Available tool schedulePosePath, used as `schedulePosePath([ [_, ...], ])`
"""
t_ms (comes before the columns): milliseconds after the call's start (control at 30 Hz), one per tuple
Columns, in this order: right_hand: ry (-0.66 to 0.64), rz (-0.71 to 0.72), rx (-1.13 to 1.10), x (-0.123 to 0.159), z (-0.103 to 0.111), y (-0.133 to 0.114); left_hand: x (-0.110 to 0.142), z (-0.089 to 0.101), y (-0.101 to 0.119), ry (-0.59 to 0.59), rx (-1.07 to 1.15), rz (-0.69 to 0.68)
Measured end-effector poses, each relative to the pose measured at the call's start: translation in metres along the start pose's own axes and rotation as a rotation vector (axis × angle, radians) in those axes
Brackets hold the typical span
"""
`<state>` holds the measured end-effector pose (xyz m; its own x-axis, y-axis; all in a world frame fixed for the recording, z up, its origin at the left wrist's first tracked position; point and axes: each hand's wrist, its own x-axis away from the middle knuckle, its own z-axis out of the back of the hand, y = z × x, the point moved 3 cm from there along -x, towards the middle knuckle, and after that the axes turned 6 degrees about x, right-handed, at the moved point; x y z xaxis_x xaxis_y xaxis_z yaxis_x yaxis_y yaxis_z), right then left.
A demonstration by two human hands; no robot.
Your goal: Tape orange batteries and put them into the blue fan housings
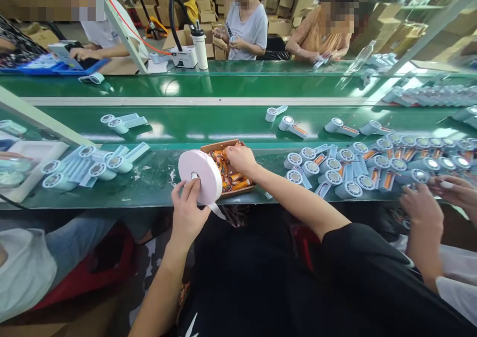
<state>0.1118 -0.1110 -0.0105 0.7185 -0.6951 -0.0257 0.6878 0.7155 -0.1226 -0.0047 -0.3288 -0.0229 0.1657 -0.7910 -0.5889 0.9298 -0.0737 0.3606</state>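
Note:
My left hand (pixel 188 208) grips a large roll of white tape (pixel 199 175), its fingers at the core hole; a loose tape end hangs below. Just right of the roll, a cardboard box (pixel 238 193) holds many orange cylindrical batteries (pixel 238 182) with wires. My right hand (pixel 240 159) reaches into the far part of this box, fingers bent down among the batteries. Whatever its fingertips hold is hidden. To the right of the box stand many light-blue handheld fan bodies (pixel 311 168), several with orange batteries in their handles.
More fan bodies (pixel 99 170) lie at left, and a few (pixel 286 123) rest on the green conveyor belt (pixel 208 123). A co-worker's hands (pixel 423 205) work at far right. Other people sit across the line, near a white bottle (pixel 199 48). Slanted metal posts (pixel 40 118) rise at left.

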Motion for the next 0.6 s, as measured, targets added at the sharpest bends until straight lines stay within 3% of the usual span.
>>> schedulePosePath([
  [133,0.038,-0.073,-0.114,-0.001,0.006,0.015,0.002,0.006,0.007,0.042,-0.032,-0.019],
  [333,0.075,-0.188,-0.259,0.026,0.014,0.041,0.009,0.01,-0.003,0.006,-0.071,0.038],
  [400,0.146,-0.175,-0.475,0.033,0.02,0.041,0.008,0.011,-0.007,-0.016,-0.08,0.057],
  [467,0.185,-0.116,-0.865,0.04,0.028,0.036,0.005,0.012,-0.009,-0.023,-0.093,0.054],
  [533,0.142,-0.023,-1.194,0.05,0.036,0.028,0.002,0.015,-0.008,-0.02,-0.103,0.04],
  [600,0.07,0.044,-1.25,0.061,0.043,0.019,-0.001,0.017,-0.004,-0.013,-0.11,0.022],
])
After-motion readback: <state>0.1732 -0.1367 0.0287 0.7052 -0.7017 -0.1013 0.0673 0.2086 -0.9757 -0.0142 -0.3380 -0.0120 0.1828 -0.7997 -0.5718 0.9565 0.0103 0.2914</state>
